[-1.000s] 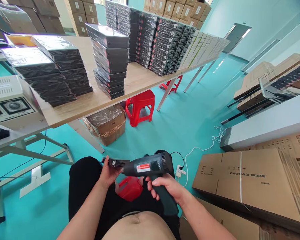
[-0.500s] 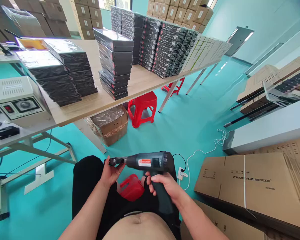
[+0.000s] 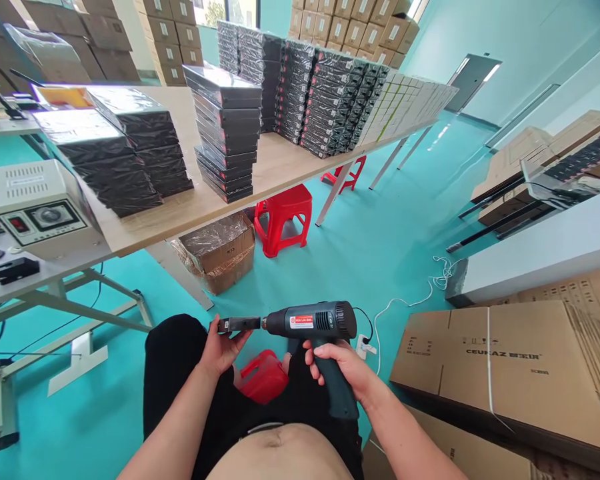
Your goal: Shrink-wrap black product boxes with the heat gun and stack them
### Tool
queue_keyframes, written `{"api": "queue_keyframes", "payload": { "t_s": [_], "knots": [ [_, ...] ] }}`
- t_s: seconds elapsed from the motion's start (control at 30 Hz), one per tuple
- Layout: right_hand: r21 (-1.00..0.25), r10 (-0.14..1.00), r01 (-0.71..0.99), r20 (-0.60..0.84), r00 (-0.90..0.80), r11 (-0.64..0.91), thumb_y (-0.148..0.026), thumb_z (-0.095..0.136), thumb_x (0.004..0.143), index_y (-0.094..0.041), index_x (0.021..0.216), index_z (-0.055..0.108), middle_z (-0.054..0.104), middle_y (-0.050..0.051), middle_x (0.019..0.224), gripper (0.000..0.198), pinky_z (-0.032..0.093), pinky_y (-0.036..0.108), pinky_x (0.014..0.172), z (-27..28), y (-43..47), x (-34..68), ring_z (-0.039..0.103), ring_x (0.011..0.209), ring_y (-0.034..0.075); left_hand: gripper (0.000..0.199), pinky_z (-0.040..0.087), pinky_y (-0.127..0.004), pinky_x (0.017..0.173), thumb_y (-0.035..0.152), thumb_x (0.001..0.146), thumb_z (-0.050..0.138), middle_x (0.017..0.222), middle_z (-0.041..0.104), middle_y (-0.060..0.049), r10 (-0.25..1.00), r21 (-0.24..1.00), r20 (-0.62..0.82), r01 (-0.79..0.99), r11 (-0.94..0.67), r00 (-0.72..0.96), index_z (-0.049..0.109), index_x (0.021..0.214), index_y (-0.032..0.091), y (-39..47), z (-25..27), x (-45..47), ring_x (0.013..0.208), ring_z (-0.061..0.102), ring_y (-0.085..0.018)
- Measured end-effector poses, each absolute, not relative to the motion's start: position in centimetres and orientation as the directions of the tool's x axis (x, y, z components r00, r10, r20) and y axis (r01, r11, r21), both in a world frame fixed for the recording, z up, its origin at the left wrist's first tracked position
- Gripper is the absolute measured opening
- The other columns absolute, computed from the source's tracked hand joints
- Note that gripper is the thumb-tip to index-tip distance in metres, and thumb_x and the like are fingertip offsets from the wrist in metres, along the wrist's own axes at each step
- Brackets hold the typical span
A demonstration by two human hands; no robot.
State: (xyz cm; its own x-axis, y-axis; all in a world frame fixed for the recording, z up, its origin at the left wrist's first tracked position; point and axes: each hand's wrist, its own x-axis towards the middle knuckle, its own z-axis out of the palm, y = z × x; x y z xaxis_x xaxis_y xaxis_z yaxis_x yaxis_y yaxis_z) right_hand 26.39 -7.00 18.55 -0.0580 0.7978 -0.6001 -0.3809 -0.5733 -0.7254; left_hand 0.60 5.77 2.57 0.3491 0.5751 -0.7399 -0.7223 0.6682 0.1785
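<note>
In my right hand (image 3: 337,360) is a dark heat gun (image 3: 310,320) with a red and white label, its fingers wrapped round the handle. The nozzle points left, close to the end of a flat black box (image 3: 240,324). My left hand (image 3: 223,348) grips that box from below and at its left end, holding it roughly level above my lap. Whether the nozzle touches the box I cannot tell. Below, between my legs, a red plastic stool (image 3: 263,379) shows in part.
A long wooden table (image 3: 275,167) carries a stack of black boxes (image 3: 227,133) and wrapped bundles (image 3: 125,153). A beige control unit (image 3: 40,207) stands at left. Flattened cartons (image 3: 500,360) lie at right. A red stool (image 3: 284,217) and an open carton (image 3: 220,253) are on the floor.
The heat gun has moved right, drawing its nozzle back from over the box to just beyond its right end. More of the black box shows now. My left hand has hardly moved.
</note>
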Motion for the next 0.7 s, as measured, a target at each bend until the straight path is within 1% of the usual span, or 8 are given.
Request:
{"api": "queue_keyframes", "payload": {
  "t_s": [0.13, 0.2, 0.3, 0.4, 0.47, 0.53, 0.63, 0.7],
  "knots": [
    [-0.732, 0.812, -0.405, -0.582, -0.047, -0.548, -0.029, 0.062, 0.069, -0.011, 0.094, 0.063, 0.066, 0.006, 0.075, 0.03, 0.045, 0.025, 0.047, 17.5, -6.6, 26.2, 0.06, 0.056, 0.014, 0.032, 0.058, -0.049, 0.074, 0.046, 0.078, 0.061, 0.101, 0.06, -0.013, 0.585, 0.196, -0.738, -0.722, 0.663, 0.338, 0.046, 0.088, 0.019, 5.6, 2.8, 0.4, 0.105, 0.061, -0.036],
    [-0.724, 0.811, -0.432, -0.585, -0.032, -0.539, -0.029, 0.061, 0.07, -0.011, 0.094, 0.064, 0.066, 0.006, 0.075, 0.03, 0.045, 0.025, 0.047, 17.2, -6.5, 26.4, 0.06, 0.057, 0.014, 0.029, 0.057, -0.049, 0.075, 0.042, 0.077, 0.061, 0.097, 0.062, -0.012, 0.599, 0.204, -0.723, -0.722, 0.661, 0.344, 0.048, 0.087, 0.019, 5.6, 2.9, 0.4, 0.099, 0.064, -0.034],
    [-0.689, 0.791, -0.477, -0.612, -0.021, -0.545, -0.028, 0.06, 0.072, -0.011, 0.094, 0.064, 0.065, 0.006, 0.076, 0.028, 0.045, 0.024, 0.048, 17.3, -6.8, 27.0, 0.059, 0.057, 0.013, 0.023, 0.057, -0.048, 0.073, 0.028, 0.073, 0.059, 0.09, 0.066, -0.01, 0.627, 0.251, -0.706, -0.711, 0.657, 0.331, 0.055, 0.093, 0.017, 5.5, 2.8, 0.4, 0.085, 0.068, -0.029],
    [-0.656, 0.767, -0.503, -0.641, -0.024, -0.563, -0.028, 0.059, 0.074, -0.012, 0.097, 0.065, 0.064, 0.005, 0.079, 0.029, 0.045, 0.023, 0.05, 17.6, -7.6, 27.8, 0.059, 0.061, 0.013, 0.035, 0.056, -0.048, 0.072, 0.012, 0.062, 0.052, 0.082, 0.068, -0.008, 0.639, 0.284, -0.718, -0.723, 0.63, 0.276, 0.059, 0.096, 0.015, 5.6, 2.6, 0.6, 0.077, 0.068, -0.028],
    [-0.645, 0.757, -0.502, -0.653, -0.031, -0.576, -0.029, 0.059, 0.076, -0.013, 0.1, 0.065, 0.064, 0.005, 0.081, 0.029, 0.046, 0.023, 0.052, 17.8, -8.2, 28.2, 0.059, 0.063, 0.012, 0.04, 0.056, -0.048, 0.073, 0.009, 0.054, 0.049, 0.077, 0.067, -0.007, 0.642, 0.281, -0.726, -0.745, 0.605, 0.248, 0.059, 0.092, 0.015, 5.8, 2.3, 0.7, 0.076, 0.068, -0.028],
    [-0.639, 0.751, -0.49, -0.658, -0.049, -0.593, -0.029, 0.059, 0.076, -0.014, 0.1, 0.065, 0.064, 0.005, 0.082, 0.029, 0.045, 0.023, 0.052, 17.9, -8.9, 28.5, 0.059, 0.062, 0.012, 0.038, 0.056, -0.047, 0.073, 0.009, 0.05, 0.047, 0.071, 0.065, -0.006, 0.647, 0.296, -0.73, -0.752, 0.589, 0.22, 0.058, 0.085, 0.016, 5.9, 1.9, 0.9, 0.074, 0.067, -0.028],
    [-0.653, 0.759, -0.461, -0.647, -0.073, -0.6, -0.03, 0.059, 0.075, -0.014, 0.099, 0.065, 0.064, 0.005, 0.081, 0.03, 0.045, 0.023, 0.051, 17.9, -9.6, 28.4, 0.059, 0.061, 0.013, 0.031, 0.056, -0.042, 0.069, 0.008, 0.047, 0.045, 0.061, 0.06, -0.002, 0.655, 0.351, -0.738, -0.736, 0.579, 0.164, 0.054, 0.075, 0.018, 6.0, 1.6, 1.0, 0.064, 0.065, -0.024],
    [-0.673, 0.773, -0.439, -0.629, -0.084, -0.595, -0.03, 0.059, 0.074, -0.014, 0.1, 0.064, 0.065, 0.006, 0.08, 0.031, 0.045, 0.024, 0.051, 17.8, -9.9, 28.3, 0.059, 0.06, 0.013, 0.029, 0.056, -0.04, 0.068, 0.008, 0.046, 0.045, 0.059, 0.059, -0.002, 0.653, 0.36, -0.742, -0.734, 0.576, 0.149, 0.053, 0.072, 0.018, 6.1, 1.4, 1.0, 0.061, 0.064, -0.023]
  ]
}}
